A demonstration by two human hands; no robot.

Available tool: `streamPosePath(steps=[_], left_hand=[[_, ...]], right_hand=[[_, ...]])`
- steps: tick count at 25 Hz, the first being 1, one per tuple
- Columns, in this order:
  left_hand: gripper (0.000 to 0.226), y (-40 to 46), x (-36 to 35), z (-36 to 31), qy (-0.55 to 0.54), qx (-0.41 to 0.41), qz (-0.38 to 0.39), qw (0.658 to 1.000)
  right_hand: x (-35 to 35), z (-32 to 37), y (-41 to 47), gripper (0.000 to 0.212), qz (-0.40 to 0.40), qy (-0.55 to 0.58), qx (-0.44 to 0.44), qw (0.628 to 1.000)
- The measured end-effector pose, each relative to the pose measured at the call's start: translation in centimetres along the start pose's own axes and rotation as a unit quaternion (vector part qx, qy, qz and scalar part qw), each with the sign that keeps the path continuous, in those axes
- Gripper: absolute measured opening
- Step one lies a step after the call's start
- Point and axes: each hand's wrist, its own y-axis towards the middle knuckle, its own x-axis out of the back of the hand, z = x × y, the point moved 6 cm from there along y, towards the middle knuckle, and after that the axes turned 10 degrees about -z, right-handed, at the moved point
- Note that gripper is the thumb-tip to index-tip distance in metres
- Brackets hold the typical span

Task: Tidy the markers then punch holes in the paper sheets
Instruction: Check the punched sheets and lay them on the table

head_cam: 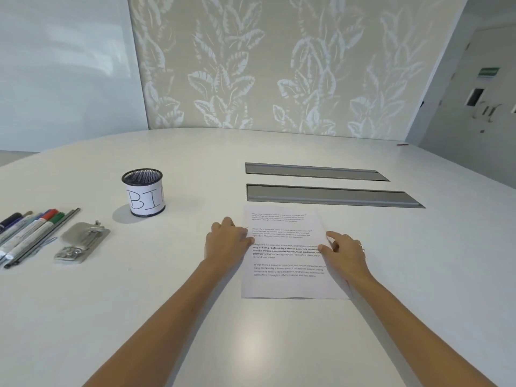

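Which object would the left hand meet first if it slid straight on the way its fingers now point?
The left hand lies at the left edge of the paper sheets, fingers pointing up the table and slightly right. Sliding on, it would probably cross the sheets' upper corner, then reach the nearer grey channel. Depth is uncertain.

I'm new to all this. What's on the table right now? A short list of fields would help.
surface: white table
paper: printed paper sheets, flat near the middle
left hand: resting at the paper's left edge
right hand: on the paper's right edge, ring on one finger
markers: lying in a row at far left, not in the cup
cup: mesh cup with a label reading BI, upright
hole punch: metal, between markers and paper, untouched
table slots: two grey strips behind the paper
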Motion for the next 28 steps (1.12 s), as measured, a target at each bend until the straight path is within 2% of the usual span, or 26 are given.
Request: streamPosePath(steps=[2, 4, 7, 12, 19, 23, 26, 28], left_hand=[[0.029, 0.5, -0.4, 0.4, 0.010, -0.001, -0.009, 1.000], [0.031, 0.9, -1.0, 0.6, 0.015, -0.010, 0.003, 1.000], [0.033, 1.2, -1.4, 0.8, 0.005, -0.005, 0.008, 1.000], [0.032, 1.1, -1.6, 1.0, 0.006, -0.012, -0.003, 1.000], [0.033, 1.0, -1.6, 0.8, 0.008, -0.011, 0.006, 1.000], [0.032, 0.7, -0.8, 0.4, -0.014, -0.011, -0.001, 1.000], [0.044, 0.5, 0.4, 0.8, -0.110, 0.047, -0.009, 0.993], [0.049, 0.5, 0.9, 1.1, -0.179, 0.070, 0.026, 0.981]], right_hand=[[-0.6, -0.2, 0.6, 0.034, -0.007, -0.054, 0.016, 0.998], [-1.1, -0.1, 0.6, 0.028, -0.005, -0.110, 0.073, 0.991], [-2.0, 0.1, 0.4, 0.032, 0.042, -0.119, 0.137, 0.983], [-2.2, 0.0, 0.7, 0.044, 0.087, -0.141, 0.158, 0.973], [-2.0, 0.2, 0.7, 0.046, 0.097, -0.128, 0.159, 0.974], [-1.3, 0.0, 0.9, 0.045, 0.091, -0.031, 0.114, 0.989], [-0.5, -0.2, 1.4, 0.049, 0.094, 0.108, 0.009, 0.990], [-0.1, 0.4, 1.9, 0.048, 0.077, 0.120, -0.033, 0.989]])
